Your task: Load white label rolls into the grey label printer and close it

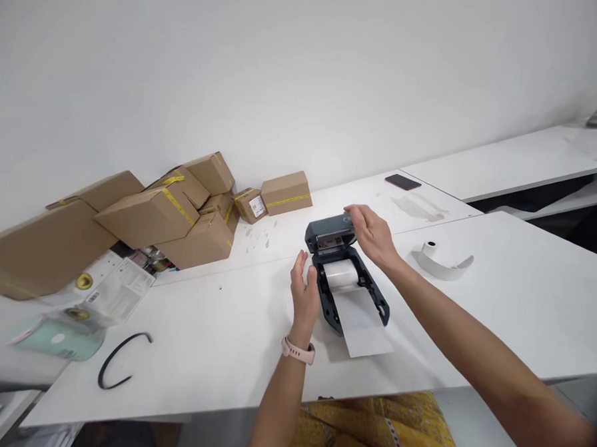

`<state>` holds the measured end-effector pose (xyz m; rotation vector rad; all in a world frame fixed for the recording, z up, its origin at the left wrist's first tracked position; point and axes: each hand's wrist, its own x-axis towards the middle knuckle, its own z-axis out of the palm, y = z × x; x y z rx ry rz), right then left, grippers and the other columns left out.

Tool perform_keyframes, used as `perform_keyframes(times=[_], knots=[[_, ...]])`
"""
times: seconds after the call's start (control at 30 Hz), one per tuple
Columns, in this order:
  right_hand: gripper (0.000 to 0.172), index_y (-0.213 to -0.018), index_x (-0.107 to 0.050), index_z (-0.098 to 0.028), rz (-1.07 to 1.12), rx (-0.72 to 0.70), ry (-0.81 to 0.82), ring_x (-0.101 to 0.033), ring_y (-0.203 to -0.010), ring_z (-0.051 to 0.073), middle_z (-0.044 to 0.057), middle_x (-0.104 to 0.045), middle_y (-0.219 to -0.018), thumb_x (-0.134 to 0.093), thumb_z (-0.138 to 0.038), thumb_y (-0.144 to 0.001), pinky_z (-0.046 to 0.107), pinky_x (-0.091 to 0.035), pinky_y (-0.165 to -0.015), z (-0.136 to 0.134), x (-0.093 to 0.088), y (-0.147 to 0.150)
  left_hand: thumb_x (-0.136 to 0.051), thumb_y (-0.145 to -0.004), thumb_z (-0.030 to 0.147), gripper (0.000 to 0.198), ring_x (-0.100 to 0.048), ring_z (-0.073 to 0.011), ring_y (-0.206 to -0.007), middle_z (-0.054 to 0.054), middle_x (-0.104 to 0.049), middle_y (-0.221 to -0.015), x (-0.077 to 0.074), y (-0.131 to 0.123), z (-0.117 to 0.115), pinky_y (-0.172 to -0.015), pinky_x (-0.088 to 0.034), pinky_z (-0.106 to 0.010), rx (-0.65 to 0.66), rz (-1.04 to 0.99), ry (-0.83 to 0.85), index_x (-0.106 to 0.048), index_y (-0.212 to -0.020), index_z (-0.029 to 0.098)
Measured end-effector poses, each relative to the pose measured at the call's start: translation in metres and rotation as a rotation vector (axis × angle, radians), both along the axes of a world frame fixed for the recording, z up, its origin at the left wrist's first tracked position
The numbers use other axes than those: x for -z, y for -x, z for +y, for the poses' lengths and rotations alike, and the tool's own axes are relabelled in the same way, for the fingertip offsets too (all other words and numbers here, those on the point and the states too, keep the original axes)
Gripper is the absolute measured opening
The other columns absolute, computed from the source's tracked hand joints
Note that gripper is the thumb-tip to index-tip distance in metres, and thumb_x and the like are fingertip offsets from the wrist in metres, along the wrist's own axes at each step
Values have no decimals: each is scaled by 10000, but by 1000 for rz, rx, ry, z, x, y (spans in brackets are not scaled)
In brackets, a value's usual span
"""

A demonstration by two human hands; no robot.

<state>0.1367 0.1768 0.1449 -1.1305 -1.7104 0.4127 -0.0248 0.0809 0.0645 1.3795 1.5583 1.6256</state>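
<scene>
A dark blue-grey label printer (pixel 328 313) stands on the white table with its lid (pixel 331 226) raised. Inside lies a white label roll (pixel 342 274), and a strip of labels (pixel 366 327) hangs out over the front onto the table. My right hand (pixel 373 233) is closed on the right edge of the lid, thumb and fingers on either side. At the printer's left side is my left hand (pixel 305 290), fingers stretched upward and apart from the thumb, touching or very near the casing. A pink watch band (pixel 298 350) circles the left wrist.
Several cardboard boxes (pixel 149 216) are piled at the back left. A black headband (pixel 108 360) and a mint pouch (pixel 67 339) lie at the left. To the right are a small paper roll (pixel 430 248) with a curled strip and a phone (pixel 403 182). The table's front edge is close to me.
</scene>
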Motion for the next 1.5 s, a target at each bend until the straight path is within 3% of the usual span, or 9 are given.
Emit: perform_keyframes(times=[0.2,0.37,0.53,0.57,0.67,0.77,0.9,1.13,1.5], knots=[[755,-943,-640,-217,-71,96,157,-608,-982,318,109,-701,-952,-126,-767,-885,428,-434,-842,69,-27,19,-579,-869,371,445,-575,-239,-1186,-108,-581,-1351,33,6,24,-975,-464,-355,-25,75,248,-550,-1283,207],[769,-1123,-598,-190,-36,10,253,-565,-1105,332,147,-655,-1151,-123,-751,-896,475,-414,-936,102,-34,26,-596,-851,381,372,-655,-219,-984,-104,-679,-1180,35,2,29,-856,-498,-335,-120,137,310,-591,-1177,202],[534,-1290,-483,-190,75,116,-108,-561,-1131,266,143,-582,-1272,-242,-551,-979,424,-433,-965,56,2,8,-573,-873,374,390,-665,-224,-996,-97,-703,-1136,36,1,31,-864,-484,-338,-152,228,308,-545,-1231,225],[471,-1246,-517,-199,12,74,-148,-577,-1102,253,130,-610,-1218,-257,-495,-988,409,-445,-953,43,15,4,-562,-881,364,396,-663,-231,-1010,-97,-706,-1130,36,0,31,-869,-478,-344,-156,256,298,-528,-1250,226],[362,-1236,-548,-209,-439,-297,-83,-600,-1084,252,109,-632,-1192,-462,-354,-916,374,-487,-890,16,50,-4,-517,-905,322,420,-673,-247,-992,-88,-723,-1073,36,-1,30,-859,-465,-359,-156,348,272,-458,-1310,227],[659,-1383,-440,-175,-837,-487,8,-555,-1184,303,145,-568,-1315,-637,-229,-756,406,-470,-931,12,71,2,-465,-924,290,443,-689,-250,-915,-79,-732,-1010,33,-2,30,-825,-459,-358,-136,407,271,-394,-1356,223],[861,-1416,-400,-163,-1116,-488,66,-565,-1165,349,171,-576,-1303,-753,-235,-634,464,-431,-970,21,77,22,-453,-927,281,462,-682,-255,-931,-81,-728,-985,30,-3,29,-846,-443,-356,-135,430,288,-374,-1379,222],[654,-1240,-543,-150,-1152,-457,-26,-567,-1090,333,176,-578,-1198,-728,-175,-613,389,-486,-808,15,73,31,-434,-927,295,489,-674,-264,-925,-78,-718,-965,25,-3,26,-851,-447,-372,-119,438,313,-347,-1402,219],[600,-1191,-523,-141,-1116,-439,-96,-523,-1096,327,162,-593,-1179,-684,-102,-614,411,-440,-848,13,75,30,-398,-950,325,518,-672,-284,-948,-102,-718,-1006,31,-1,26,-878,-441,-397,-103,476,275,-301,-1448,219]])
